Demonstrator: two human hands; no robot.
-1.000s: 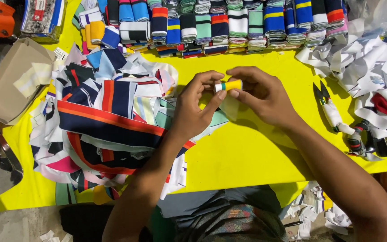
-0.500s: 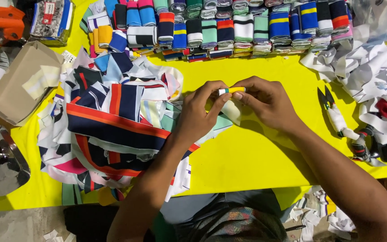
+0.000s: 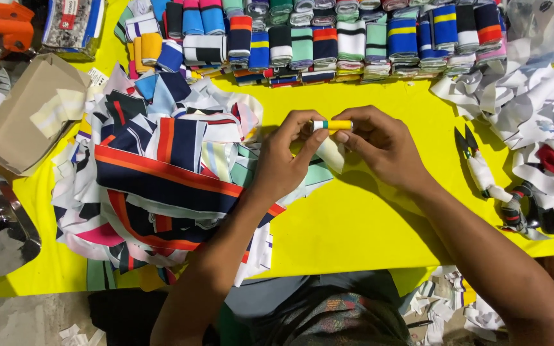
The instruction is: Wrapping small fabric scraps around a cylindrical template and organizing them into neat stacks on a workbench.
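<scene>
Both my hands meet over the middle of a yellow table [image 3: 367, 224]. My left hand [image 3: 283, 157] and my right hand [image 3: 379, 144] pinch the two ends of a small folded strip of knit cloth [image 3: 333, 125], yellow with a white and green end. A pale tail of the strip hangs below my fingers. A heap of striped knit pieces [image 3: 161, 173] in navy, red, white and mint lies just left of my left hand.
Rows of folded striped pieces [image 3: 328, 38] line the table's far edge. White scraps [image 3: 533, 122] pile at the right, with taped snips [image 3: 482, 170] beside them. A brown paper bag [image 3: 27, 115] and an orange tool [image 3: 1, 25] sit at the left.
My hands have stayed together on the strip, turning it slightly between the fingers. The view has shifted a little; nothing else moved.
</scene>
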